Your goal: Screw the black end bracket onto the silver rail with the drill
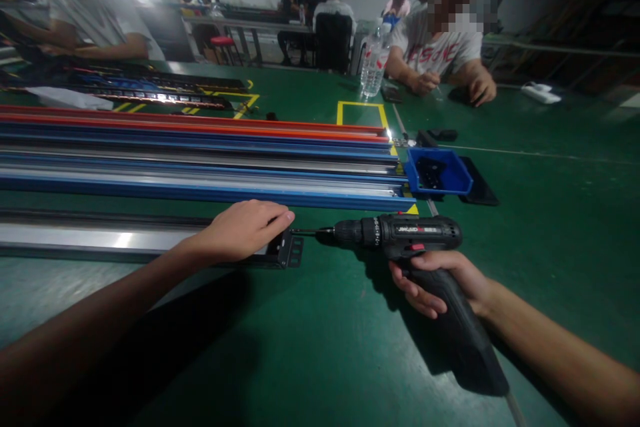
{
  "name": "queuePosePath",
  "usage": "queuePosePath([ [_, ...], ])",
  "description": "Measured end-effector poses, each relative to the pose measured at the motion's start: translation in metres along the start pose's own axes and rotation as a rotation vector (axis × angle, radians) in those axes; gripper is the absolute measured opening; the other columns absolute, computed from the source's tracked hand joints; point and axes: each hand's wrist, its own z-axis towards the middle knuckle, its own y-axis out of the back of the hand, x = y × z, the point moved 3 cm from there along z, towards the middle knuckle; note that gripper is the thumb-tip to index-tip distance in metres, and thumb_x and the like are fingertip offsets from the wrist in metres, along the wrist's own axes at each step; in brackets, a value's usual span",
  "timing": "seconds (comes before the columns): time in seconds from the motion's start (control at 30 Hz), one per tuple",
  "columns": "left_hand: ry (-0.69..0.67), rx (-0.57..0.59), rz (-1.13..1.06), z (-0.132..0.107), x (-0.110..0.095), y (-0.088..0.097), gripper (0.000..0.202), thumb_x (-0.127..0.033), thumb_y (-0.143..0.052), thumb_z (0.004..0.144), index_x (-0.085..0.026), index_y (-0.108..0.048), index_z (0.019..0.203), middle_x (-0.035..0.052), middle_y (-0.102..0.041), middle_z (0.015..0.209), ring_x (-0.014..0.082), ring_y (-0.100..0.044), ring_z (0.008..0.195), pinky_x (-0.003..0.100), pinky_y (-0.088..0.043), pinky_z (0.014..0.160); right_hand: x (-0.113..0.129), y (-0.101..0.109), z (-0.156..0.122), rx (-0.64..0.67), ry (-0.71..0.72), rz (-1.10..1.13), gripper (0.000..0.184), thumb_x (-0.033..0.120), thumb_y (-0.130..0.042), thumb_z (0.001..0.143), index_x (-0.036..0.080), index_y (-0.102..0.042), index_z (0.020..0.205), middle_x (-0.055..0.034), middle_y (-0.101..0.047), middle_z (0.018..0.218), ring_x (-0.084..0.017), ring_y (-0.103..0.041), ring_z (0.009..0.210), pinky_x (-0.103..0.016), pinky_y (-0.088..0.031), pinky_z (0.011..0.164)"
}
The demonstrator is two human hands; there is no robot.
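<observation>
In the head view, a long black-edged metal profile (100, 237) lies along the near left of the table. My left hand (245, 231) is closed over its right end, its fingertips hidden behind the far side. A black end bracket with slots (295, 253) sticks out beyond that end. My right hand (473, 280) is wrapped round the handle of a corded black power drill (425, 232), held on its side. The drill's long bit (313, 232) points left, its tip at the profile's end by my left thumb. Whether the tip sits in a screw is too small to tell.
Beyond the profile lie several blue profiles (300, 197) and a red one (250, 125). A blue bin (457, 180) of black parts stands past their right ends. Water bottles (371, 67) are farther back. Co-workers sit across the green table (550, 227).
</observation>
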Motion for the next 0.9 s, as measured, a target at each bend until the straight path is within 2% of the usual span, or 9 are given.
queuePosePath([
  [0.47, 0.0, -0.003, 0.0, 0.001, 0.0031, -0.0027, 0.057, -0.057, -0.024, 0.104, -0.025, -0.072, 0.103, 0.0031, -0.076, 0.115, 0.0275, -0.067, 0.105, 0.041, -0.047, 0.09, -0.0026, 0.0037, -0.0022, -0.025, 0.008, -0.014, 0.028, 0.028, -0.061, 0.09, 0.004, -0.072, 0.1, -0.0052, -0.067, 0.073, -0.007, -0.058, 0.043, -0.022, -0.056, 0.05],
  [0.9, -0.002, -0.009, 0.004, 0.0003, 0.0024, -0.001, 0.059, -0.058, -0.024, 0.104, -0.025, -0.073, 0.105, 0.0041, -0.076, 0.115, 0.0263, -0.068, 0.105, 0.037, -0.047, 0.088, -0.0027, 0.0027, -0.002, -0.017, 0.003, -0.02, 0.026, 0.028, -0.062, 0.09, 0.006, -0.072, 0.099, -0.0041, -0.067, 0.073, -0.007, -0.058, 0.043, -0.021, -0.056, 0.051],
])
